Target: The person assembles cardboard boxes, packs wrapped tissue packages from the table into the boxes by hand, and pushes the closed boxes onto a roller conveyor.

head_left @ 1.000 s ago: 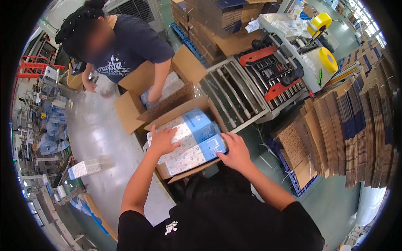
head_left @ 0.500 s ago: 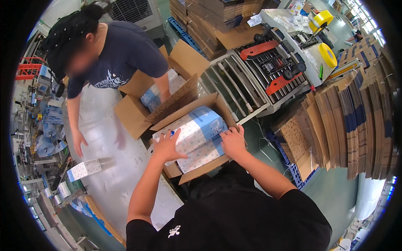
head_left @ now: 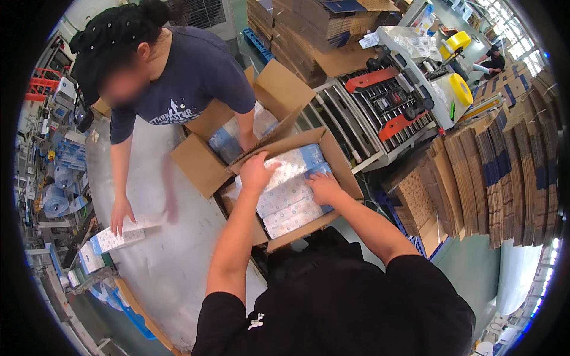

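- Head view: the left hand [head_left: 257, 172] spans the far pack [head_left: 293, 164], thumb and fingers apart; no firm clamping is evident
- The right hand [head_left: 324, 190] lies over the blue pack ends [head_left: 312, 156], fingers bent; whether it pinches a pack cannot be told
- The patterned packs lie side by side inside the open corrugated carton [head_left: 341, 166], beneath and between both hands; the near pack [head_left: 294, 217] sits on the wearer's side of the right hand
- Apply broad, even pressure with both hands; isolated fingertip pressure would probably dent the wrapping
- Align the blue ends at the right hand before bearing down; a skewed end would likely catch the carton wall beside that hand
- Use the left hand as a guide at the opposite ends, so that the row sits square
- Hold knuckles clear of the carton rim near the left hand; board edges can scrape skin
- Allow room for the co-worker's arm [head_left: 245, 127], which reaches into the adjacent carton [head_left: 286, 89] beyond the left hand
- Disregard the loose pack [head_left: 122, 238] well left of the left hand; the co-worker's hand [head_left: 122, 215] is at it
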The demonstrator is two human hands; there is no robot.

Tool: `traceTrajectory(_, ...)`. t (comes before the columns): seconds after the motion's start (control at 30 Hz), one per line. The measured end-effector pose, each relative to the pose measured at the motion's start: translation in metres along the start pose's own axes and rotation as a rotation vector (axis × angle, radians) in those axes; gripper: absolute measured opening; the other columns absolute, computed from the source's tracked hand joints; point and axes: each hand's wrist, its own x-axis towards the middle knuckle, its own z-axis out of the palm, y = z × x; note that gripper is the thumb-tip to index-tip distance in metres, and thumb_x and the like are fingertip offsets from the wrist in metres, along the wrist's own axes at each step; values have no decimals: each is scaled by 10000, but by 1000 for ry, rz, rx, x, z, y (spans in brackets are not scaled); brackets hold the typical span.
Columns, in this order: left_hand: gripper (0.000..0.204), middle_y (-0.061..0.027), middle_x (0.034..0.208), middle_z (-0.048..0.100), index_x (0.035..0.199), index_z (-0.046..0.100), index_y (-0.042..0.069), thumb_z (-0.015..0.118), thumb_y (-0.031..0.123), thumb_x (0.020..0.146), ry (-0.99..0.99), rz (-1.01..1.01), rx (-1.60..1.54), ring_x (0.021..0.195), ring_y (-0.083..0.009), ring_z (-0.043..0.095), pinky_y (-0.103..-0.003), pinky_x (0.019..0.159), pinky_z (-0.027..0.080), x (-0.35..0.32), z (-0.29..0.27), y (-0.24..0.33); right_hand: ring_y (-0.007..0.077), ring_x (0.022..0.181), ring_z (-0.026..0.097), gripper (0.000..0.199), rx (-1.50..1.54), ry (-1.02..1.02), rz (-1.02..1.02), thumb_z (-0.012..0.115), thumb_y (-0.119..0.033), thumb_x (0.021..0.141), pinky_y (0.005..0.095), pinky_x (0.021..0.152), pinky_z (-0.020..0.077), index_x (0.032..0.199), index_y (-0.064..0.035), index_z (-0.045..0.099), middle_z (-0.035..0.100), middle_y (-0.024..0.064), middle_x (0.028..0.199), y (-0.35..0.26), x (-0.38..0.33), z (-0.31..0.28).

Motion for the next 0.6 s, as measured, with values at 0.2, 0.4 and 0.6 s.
traceTrajectory(0.2, 639, -236, 1260, 630, 1279, 584, -39, 791, 342, 810, 264, -256, -369, 1212, -400, 556, -467, 1038, 444, -69, 21, -18, 357, 1235, 535, 560, 94, 741, 232, 746, -119, 732, 465, 997, 438, 1276, -103, 617, 570, 130, 1333, -4, -69, -98)
traceTrajectory(0.4, 710, -336, 1445, 447, 1417, 374, -95, 702, 230, 877, 56, -399, -177, 1181, -489, 583, -506, 997, 488, -35, 92, 31, 427, 816, 705, 241, 191, 366, 566, 642, -233, 842, 535, 750, 565, 878, 0, 689, 709, 237, 825, 73, -66, -64)
traceTrajectory(0.6, 673, -227, 1289, 588, 1370, 505, 24, 767, 193, 774, 192, -79, 188, 1195, -407, 566, -497, 1024, 447, -75, 70, -19, 405, 817, 707, 192, 108, 280, 481, 630, -192, 839, 500, 739, 574, 881, -21, 708, 716, 216, 854, 163, -71, -82)
